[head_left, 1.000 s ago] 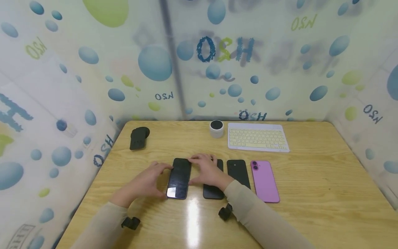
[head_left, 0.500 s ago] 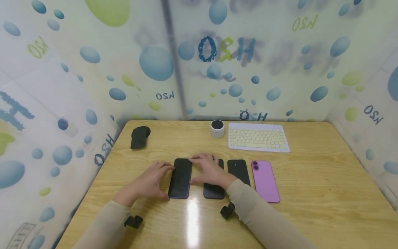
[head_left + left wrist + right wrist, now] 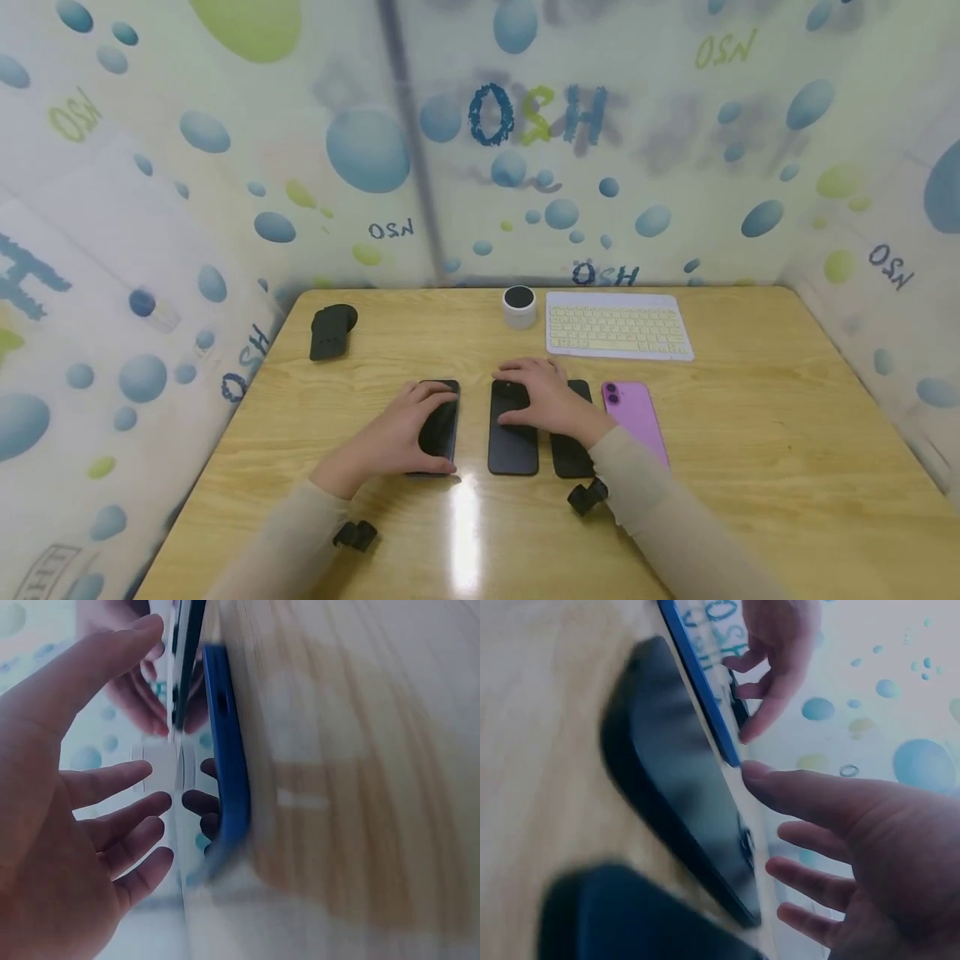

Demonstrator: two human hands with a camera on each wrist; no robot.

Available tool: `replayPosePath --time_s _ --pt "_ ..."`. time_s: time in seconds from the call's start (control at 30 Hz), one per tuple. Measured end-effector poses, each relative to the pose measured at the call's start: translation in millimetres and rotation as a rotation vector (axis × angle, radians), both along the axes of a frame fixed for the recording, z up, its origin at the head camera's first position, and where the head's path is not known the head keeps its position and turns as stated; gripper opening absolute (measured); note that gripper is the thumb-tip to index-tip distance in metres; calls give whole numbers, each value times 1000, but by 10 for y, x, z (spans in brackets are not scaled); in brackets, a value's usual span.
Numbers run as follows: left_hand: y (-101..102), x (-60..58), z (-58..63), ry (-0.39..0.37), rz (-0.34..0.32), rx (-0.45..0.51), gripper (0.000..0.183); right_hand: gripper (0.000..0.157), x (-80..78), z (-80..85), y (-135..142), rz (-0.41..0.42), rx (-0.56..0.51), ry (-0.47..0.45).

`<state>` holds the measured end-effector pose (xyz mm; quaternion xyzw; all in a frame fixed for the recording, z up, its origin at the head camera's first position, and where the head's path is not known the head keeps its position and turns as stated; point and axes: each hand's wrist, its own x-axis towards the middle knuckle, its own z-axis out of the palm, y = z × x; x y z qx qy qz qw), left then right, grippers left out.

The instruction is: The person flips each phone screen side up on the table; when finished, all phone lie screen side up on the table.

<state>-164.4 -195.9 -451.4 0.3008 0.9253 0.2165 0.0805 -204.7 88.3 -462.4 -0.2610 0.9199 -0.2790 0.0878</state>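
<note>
Four phones would exceed my count, so several phones lie in a row on the table. My left hand (image 3: 393, 433) arches over the leftmost phone (image 3: 441, 429), fingers near its top end and thumb near its bottom end. In the left wrist view that phone's blue edge (image 3: 231, 750) lies flat on the wood, with the fingers spread apart from it. My right hand (image 3: 551, 402) hovers over a black phone (image 3: 513, 450), fingers loosely bent and holding nothing. Right of it, my wrist partly covers another black phone (image 3: 570, 458). A pink phone (image 3: 633, 412) ends the row, its lower part behind the sleeve.
At the back of the wooden table (image 3: 750, 417) a white keyboard (image 3: 618, 327) lies beside a small white cylinder with a dark top (image 3: 519, 308). A black device (image 3: 331, 335) stands at the back left. Printed walls (image 3: 510, 208) enclose the table behind and at the sides.
My right hand has left the leftmost phone's right side and moved right over the black phone. My left hand has shifted right, from that phone's left edge to over it.
</note>
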Motion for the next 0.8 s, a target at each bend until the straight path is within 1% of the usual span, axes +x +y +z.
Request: replayPosePath --time_s 0.1,0.27,0.37,0.57,0.7,0.8 --pt "141 -24 -1 25 -49 -25 96 68 0 26 121 4 13 34" --pt "295 -37 -7 40 -83 -53 92 64 41 29 296 16 30 107" --pt "367 -45 -32 36 -96 -69 93 65 66 8 373 11 39 97" --pt "486 -43 -51 0 -78 -81 96 67 90 -47 459 18 41 75" --pt "528 -28 -43 -11 -70 -96 95 68 103 -28 473 31 51 64" --pt "548 -12 -37 -3 -67 -108 95 68 107 -10 471 34 48 55"
